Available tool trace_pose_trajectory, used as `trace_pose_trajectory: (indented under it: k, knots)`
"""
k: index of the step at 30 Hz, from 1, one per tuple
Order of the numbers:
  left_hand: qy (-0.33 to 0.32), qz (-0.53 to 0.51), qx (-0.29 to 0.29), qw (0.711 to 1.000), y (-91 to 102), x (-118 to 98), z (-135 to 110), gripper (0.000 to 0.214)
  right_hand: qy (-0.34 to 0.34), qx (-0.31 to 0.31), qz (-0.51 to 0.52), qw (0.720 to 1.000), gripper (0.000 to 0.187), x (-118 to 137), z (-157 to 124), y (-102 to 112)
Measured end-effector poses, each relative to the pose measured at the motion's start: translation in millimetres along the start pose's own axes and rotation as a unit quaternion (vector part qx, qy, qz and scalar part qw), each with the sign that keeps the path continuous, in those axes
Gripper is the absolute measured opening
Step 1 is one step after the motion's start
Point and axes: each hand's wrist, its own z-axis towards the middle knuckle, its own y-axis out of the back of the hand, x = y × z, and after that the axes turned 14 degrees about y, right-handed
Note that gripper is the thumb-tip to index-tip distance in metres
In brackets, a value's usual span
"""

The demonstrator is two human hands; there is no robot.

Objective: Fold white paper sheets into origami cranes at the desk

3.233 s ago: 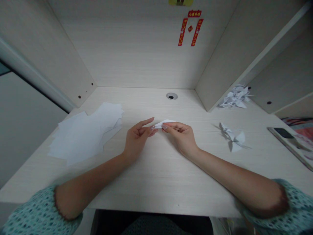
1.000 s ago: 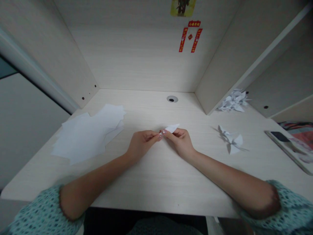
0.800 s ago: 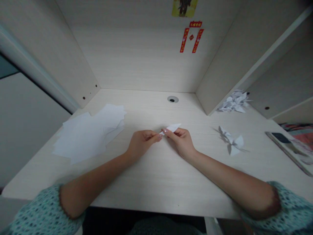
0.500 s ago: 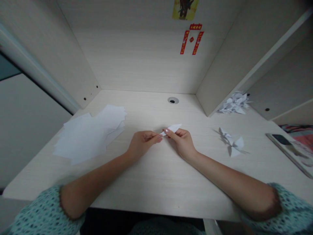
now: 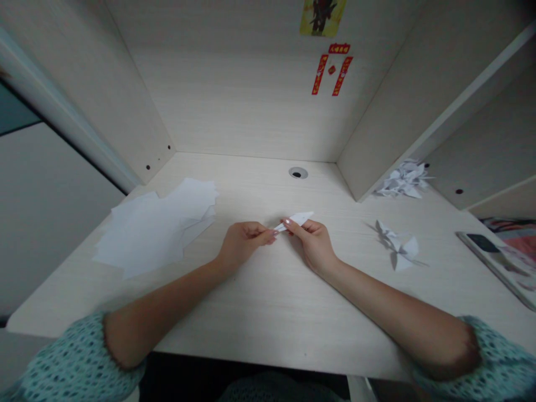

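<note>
A small piece of folded white paper [image 5: 302, 218] is held between both hands over the middle of the desk. My left hand [image 5: 245, 241] pinches its narrow lower-left end between thumb and fingers. Closer to the middle, my right hand [image 5: 313, 241] grips the same paper, thumb on top and fingers curled behind. The wider pointed end sticks out up and to the right past my right hand. The fingers hide part of the folds.
Loose sheets of white paper [image 5: 154, 234] lie spread at the left. Folded paper cranes [image 5: 400, 248] rest at the right, and a heap of folded white paper [image 5: 404, 180] sits behind them by the upright panel [image 5: 389, 111]. A phone [image 5: 496, 262] lies at the far right.
The hands have stayed in nearly the same place, with slightly more of the paper's narrow end showing between them. The whole view has shifted a little.
</note>
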Motion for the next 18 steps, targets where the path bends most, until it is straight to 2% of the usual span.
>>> trace_pose_trajectory:
  k: [6,12,18]
  knots:
    - [-0.016,-0.004,0.007,1.000,0.4,-1,-2,0.024,0.001,0.005,0.010,1.000,0.013,3,1,-1]
    - [-0.003,0.000,-0.001,1.000,-1.2,-6,-5,0.025,0.003,0.018,0.038,0.999,0.012,3,1,-1]
    - [-0.015,0.021,-0.010,1.000,0.5,-5,-5,0.027,-0.010,-0.048,0.052,0.997,0.022,6,10,4]
